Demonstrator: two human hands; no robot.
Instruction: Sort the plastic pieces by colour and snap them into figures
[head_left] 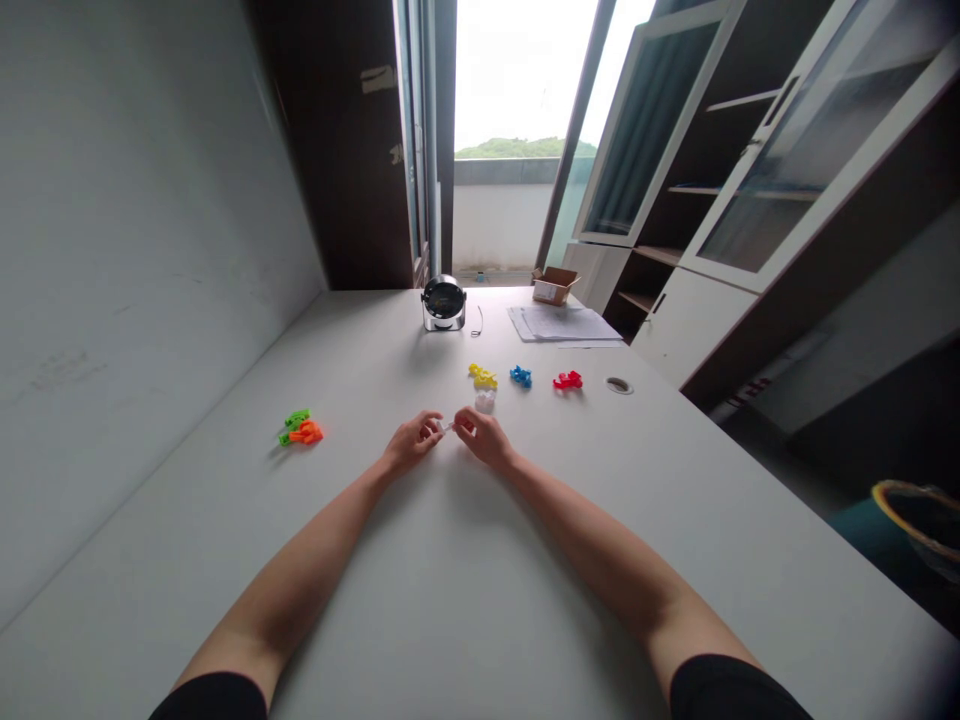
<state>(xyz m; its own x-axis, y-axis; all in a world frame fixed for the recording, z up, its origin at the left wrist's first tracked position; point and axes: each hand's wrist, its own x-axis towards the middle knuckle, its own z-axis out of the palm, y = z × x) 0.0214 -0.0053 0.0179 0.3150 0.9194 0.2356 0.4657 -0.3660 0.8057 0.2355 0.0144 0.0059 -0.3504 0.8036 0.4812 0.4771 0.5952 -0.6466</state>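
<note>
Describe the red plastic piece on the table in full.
The red plastic piece is small, bright and glossy-looking, with an irregular, knobbly outline; its exact form is too small to tell. It lies on the white table, the rightmost of a row that includes a blue piece just to its left. Only the table appears to touch it.

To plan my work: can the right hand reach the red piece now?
Probably yes: nothing stands between the right hand and the red plastic piece. It shares a small pale item with the left hand, so may need to release first.
</note>
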